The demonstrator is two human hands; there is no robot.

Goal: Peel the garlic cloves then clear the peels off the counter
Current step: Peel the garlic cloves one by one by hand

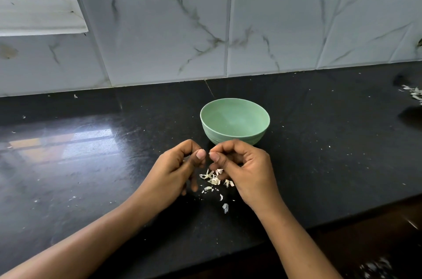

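Single head-worn wide-angle view, facing forward and down, close over the black counter (91,187), tiled wall (274,27) behind

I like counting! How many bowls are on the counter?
1: a green bowl on the black counter, just behind both hands. It looks empty.

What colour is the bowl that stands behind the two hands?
The bowl is pale mint green, inside and outside. The head view, the only one, shows it clearly.
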